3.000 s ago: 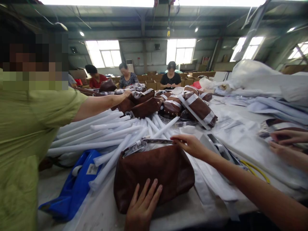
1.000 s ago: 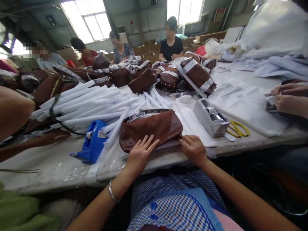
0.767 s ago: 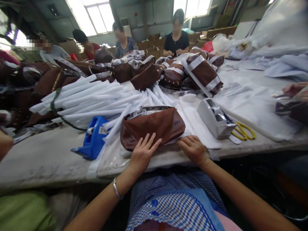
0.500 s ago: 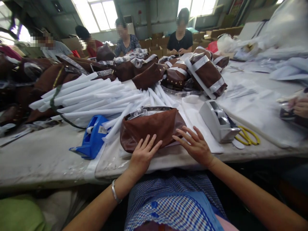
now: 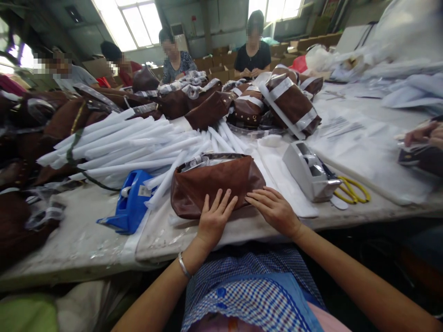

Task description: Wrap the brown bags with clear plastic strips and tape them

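Note:
A brown handbag [image 5: 214, 180] lies on its side at the table's front edge, its top opening and strap facing away from me. White wrapping shows along the strap. My left hand [image 5: 215, 216] rests flat on the lower middle of the bag, fingers stretched out. Against the bag's right end lie the fingertips of my right hand [image 5: 275, 210], fingers extended and close together, gripping nothing. To the left stands a blue tape dispenser [image 5: 133, 203]; a grey tape dispenser [image 5: 309, 173] is to the right.
Rolled white paper sticks [image 5: 121, 143] are heaped behind the blue dispenser. More brown bags [image 5: 294, 106] are piled farther back. Yellow-handled scissors [image 5: 353, 189] lie beside the grey dispenser. At the right edge another person's hand [image 5: 424, 136] holds a dark item. Several people sit across the table.
My left hand has slid slightly right on the bag. My right hand's fingers have come closer together and moved left and down onto the bag's end. Another brown bag appears at the left edge.

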### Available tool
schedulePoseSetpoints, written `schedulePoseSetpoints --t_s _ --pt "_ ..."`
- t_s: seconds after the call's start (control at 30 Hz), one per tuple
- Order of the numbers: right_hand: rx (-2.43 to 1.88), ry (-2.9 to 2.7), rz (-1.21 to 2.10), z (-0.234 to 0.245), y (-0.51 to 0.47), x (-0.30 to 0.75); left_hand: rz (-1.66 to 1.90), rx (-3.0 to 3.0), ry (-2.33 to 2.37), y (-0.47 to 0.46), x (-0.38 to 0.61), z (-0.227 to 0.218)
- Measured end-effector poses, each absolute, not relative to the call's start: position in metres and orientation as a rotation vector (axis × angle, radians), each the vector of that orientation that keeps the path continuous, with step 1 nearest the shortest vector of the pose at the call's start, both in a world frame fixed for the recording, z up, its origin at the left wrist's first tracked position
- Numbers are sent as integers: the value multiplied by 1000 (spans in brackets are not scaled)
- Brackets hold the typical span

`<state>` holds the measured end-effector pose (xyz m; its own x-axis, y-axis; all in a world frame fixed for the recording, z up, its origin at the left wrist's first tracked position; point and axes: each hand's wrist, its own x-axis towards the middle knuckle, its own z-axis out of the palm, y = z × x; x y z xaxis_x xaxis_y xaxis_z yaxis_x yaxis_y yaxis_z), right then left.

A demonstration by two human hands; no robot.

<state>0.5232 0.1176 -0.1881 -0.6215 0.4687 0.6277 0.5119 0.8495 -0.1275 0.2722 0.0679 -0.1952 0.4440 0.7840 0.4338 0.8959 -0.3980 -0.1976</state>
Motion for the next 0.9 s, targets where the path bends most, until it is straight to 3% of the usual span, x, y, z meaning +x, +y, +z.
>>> schedulePoseSetpoints --t_s 0.1,0.23,0.3,0.37,0.57,0.77,0.9 --pt "-868 -2029 213 -192 86 521 -400 -2292 -1434 67 270 -199" --pt "-1238 -1342 1097 -197 52 508 -401 -2298 -1462 66 272 -199" --pt "-1237 -944 1511 -192 48 501 -394 -2302 -1471 66 273 -199" --pt "-1157 -617 1721 -183 51 496 -393 -2298 -1477 66 273 -200" --pt "-1059 -285 1833 -173 74 484 -443 -2264 -1453 65 272 -204" --pt "-1058 -433 1865 -174 89 477 -512 -2273 -1405 64 267 -202" --pt "-973 -649 1703 -179 87 467 -611 -2270 -1419 59 259 -193"
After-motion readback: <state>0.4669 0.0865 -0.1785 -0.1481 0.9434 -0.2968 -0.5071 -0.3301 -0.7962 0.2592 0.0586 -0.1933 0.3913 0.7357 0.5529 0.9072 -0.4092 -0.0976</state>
